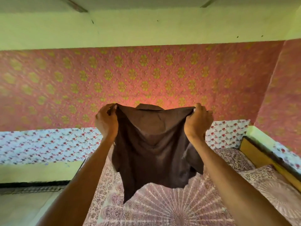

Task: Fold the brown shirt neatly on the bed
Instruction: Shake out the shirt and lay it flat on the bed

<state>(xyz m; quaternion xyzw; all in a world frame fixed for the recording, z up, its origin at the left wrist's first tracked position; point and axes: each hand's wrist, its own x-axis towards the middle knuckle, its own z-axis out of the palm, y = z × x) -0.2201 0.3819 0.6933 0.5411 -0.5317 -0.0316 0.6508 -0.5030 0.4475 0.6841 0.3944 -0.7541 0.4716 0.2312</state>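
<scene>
wallpaper (pixel 48 82) kinda smeared on the left, bed (pixel 162 209) cut off at near edge, its middle hidden behind brown shirt (pixel 154 144)

The bed (pixel 104 185) runs away from the viewer, covered edge to edge by a sheet (pixel 179 207) printed in mauve on white with a radiating mandala. Toward the right the sheet rises in a step, just beside a yellow board (pixel 254 154).

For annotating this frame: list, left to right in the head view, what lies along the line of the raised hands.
left hand, gripping one top corner → brown shirt, hanging above the bed → right hand, gripping the other top corner
</scene>
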